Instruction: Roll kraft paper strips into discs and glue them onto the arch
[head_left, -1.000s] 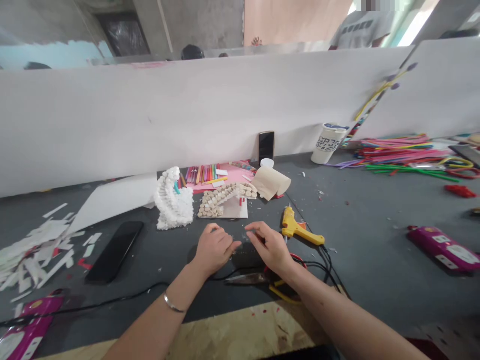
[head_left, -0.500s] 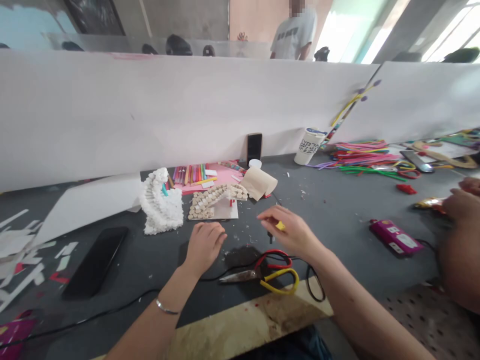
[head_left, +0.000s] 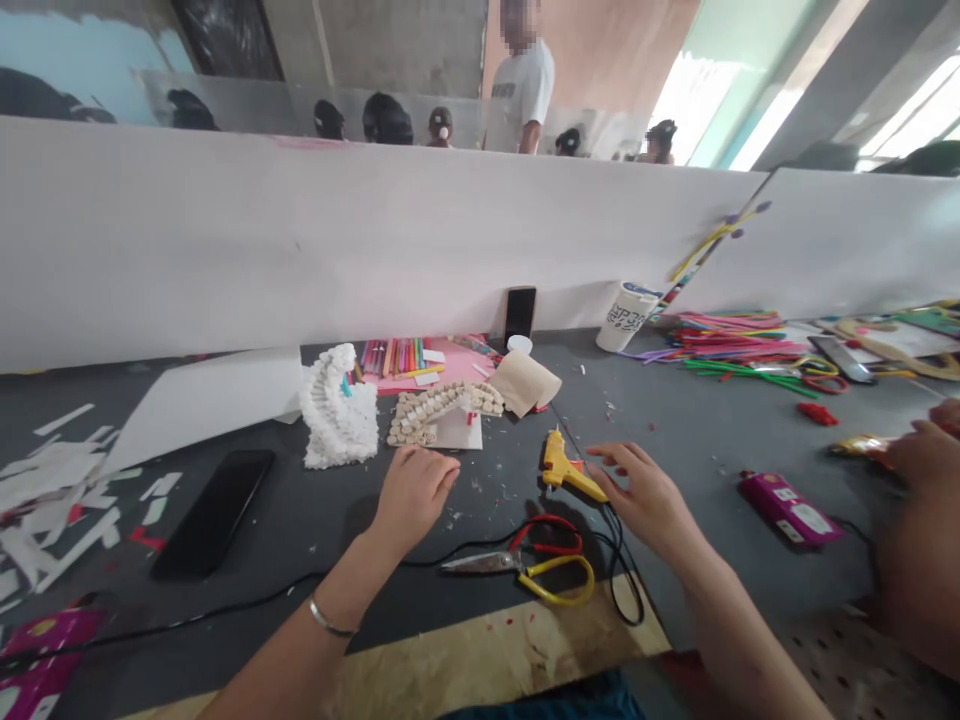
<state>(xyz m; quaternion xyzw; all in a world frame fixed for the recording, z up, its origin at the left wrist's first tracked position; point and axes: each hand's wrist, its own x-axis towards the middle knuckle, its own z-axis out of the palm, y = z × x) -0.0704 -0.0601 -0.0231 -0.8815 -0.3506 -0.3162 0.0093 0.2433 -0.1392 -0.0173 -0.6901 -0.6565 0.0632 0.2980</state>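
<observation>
My left hand (head_left: 416,488) hovers over the dark table with its fingers curled together; what they hold, if anything, is hidden. Just beyond it a bridge-like model of small beige rolled pieces (head_left: 411,420) rests on a white base. To the right lies a yellow hot glue gun (head_left: 559,465) with a black cord. My right hand (head_left: 641,495) is beside its handle, fingers spread and holding nothing. Scissors (head_left: 480,563) with one red and one yellow handle lie nearer me, between my forearms. A bumpy white model (head_left: 339,415) stands left of the bridge model.
A black phone (head_left: 214,510) and paper scraps (head_left: 64,520) lie left. Coloured pens (head_left: 405,355) and a brown paper sheet (head_left: 525,380) are behind the models. A tumbler (head_left: 628,318) stands near the white partition (head_left: 412,230). At right are a magenta box (head_left: 791,508) and another person's hand (head_left: 926,450).
The glue gun, mostly covered by my right hand before, now lies uncovered on the table. My right hand has moved off to the right and its fingers have spread. The view has tilted slightly upward.
</observation>
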